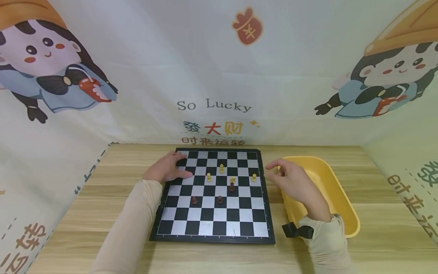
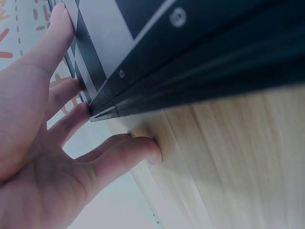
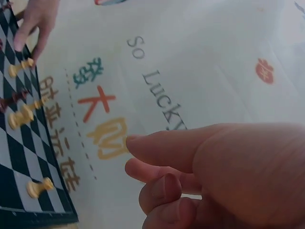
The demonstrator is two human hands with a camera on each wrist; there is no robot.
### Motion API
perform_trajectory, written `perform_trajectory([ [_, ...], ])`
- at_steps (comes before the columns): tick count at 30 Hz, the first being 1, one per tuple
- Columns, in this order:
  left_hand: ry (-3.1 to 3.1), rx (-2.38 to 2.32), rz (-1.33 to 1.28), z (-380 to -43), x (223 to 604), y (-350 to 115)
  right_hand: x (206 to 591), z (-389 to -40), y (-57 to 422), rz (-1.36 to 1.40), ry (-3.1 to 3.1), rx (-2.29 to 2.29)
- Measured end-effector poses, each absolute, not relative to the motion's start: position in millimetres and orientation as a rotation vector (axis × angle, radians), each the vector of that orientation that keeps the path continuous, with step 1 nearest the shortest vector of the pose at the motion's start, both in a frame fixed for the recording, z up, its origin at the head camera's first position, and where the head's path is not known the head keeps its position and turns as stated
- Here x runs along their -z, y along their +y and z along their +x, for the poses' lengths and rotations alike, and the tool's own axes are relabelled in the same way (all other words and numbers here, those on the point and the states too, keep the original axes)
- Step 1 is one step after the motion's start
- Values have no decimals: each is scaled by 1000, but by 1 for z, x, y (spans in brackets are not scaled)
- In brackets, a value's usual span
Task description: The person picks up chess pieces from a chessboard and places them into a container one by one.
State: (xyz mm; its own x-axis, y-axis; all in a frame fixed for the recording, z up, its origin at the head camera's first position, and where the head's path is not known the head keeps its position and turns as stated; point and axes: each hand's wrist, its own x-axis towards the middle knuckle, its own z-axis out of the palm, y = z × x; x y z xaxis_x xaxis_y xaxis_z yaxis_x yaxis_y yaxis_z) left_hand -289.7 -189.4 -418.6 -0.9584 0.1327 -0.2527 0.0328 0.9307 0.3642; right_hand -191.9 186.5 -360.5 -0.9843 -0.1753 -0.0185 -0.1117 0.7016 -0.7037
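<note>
A black-framed chessboard (image 1: 212,239) with black and white squares lies on the wooden table. My left hand (image 1: 167,167) rests at its far left edge, thumb over the squares and fingers spread, as the left wrist view also shows. Beside the right edge hovers my right hand (image 1: 291,179), thumb and forefinger apart, the other fingers loosely bent, nothing held. Nearest to it on the board is a yellow chess piece (image 1: 254,177). Farther left stand yellow pawns (image 1: 209,177) and a taller yellow piece (image 1: 221,168). A dark red piece (image 1: 232,187) overlaps another yellow piece (image 1: 232,179) in the head view.
Two more dark red pieces (image 1: 194,199) stand nearer the front of the board. A yellow plastic tray (image 1: 354,224) sits on the table to the right, partly under my right forearm. Behind the table (image 1: 119,171) hangs a printed cloth (image 1: 147,76).
</note>
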Motion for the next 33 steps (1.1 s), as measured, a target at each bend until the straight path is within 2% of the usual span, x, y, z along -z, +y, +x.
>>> perform_trajectory([
  [15,2816,-535,120,-290,419,-189,379,-187,143,-361,2754,1174],
  [33,2824,-543,147,-290,417,-188,412,-191,116,-342,2766,1219],
])
